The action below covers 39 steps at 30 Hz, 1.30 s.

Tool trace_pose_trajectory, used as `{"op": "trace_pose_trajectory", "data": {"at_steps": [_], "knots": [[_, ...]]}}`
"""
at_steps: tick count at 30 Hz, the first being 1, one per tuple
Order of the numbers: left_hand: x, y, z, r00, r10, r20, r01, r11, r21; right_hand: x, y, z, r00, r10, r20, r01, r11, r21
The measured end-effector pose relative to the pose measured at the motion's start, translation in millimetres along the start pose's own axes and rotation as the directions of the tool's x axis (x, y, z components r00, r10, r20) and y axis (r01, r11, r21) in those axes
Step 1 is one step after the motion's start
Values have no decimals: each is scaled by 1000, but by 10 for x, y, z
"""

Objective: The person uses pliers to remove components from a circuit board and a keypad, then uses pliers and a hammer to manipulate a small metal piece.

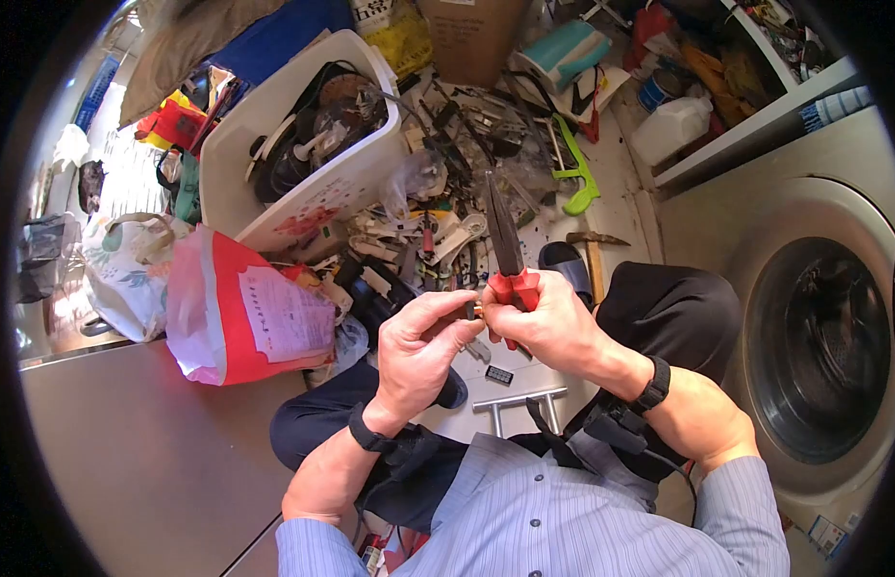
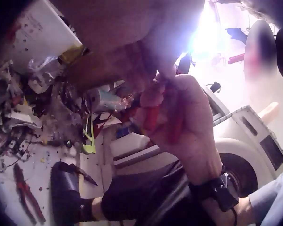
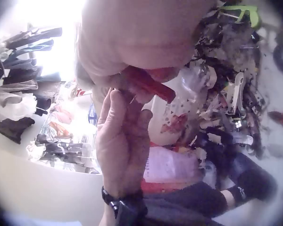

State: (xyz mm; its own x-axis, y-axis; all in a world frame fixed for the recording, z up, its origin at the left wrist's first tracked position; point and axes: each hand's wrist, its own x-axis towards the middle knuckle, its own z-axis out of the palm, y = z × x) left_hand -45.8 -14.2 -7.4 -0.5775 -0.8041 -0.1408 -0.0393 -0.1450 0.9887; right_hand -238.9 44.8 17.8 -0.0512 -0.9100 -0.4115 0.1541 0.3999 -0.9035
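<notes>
My right hand (image 1: 567,322) grips red-handled pliers (image 1: 506,236), whose long dark jaws point away from me. Facing it, my left hand (image 1: 418,348) pinches a small dark piece (image 1: 471,311) between thumb and forefinger. A tiny brass-coloured part (image 1: 479,310) shows between the two hands, right at the right hand's fingertips; its kind is too small to tell. In the left wrist view, the pliers' red handles (image 2: 178,123) run through the right palm. One red handle (image 3: 153,87) juts out below the right hand in the right wrist view.
Scrap and loose parts (image 1: 457,236) cover the floor ahead, beside a white bin (image 1: 380,144). A hammer (image 1: 595,260) and a bright green tool (image 1: 579,178) lie right of them. A metal bar handle (image 1: 519,400) lies between my legs. At right stands a washing machine (image 1: 717,221).
</notes>
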Motion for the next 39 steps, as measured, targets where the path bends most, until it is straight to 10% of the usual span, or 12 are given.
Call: {"op": "trace_pose_trajectory", "data": {"at_steps": [4,7,9,19,39], "knots": [[4,8,52,999,36,-10,-36,999,7,-38,16,31,998,-9,-64,9,1000,2],[14,8,71,994,96,-46,-89,985,149,-26,94,3,967,-224,-120,196,958,-208],[43,-29,46,996,51,-74,-39,987,155,13,147,-24,800,-597,-61,496,715,-494],[58,-51,-147,992,-106,-73,92,979,-183,-43,-31,-170,969,-182,-167,169,982,-89],[141,-67,-233,988,-53,-145,43,996,-73,-86,-305,-663,824,-386,-416,455,887,79]]}}
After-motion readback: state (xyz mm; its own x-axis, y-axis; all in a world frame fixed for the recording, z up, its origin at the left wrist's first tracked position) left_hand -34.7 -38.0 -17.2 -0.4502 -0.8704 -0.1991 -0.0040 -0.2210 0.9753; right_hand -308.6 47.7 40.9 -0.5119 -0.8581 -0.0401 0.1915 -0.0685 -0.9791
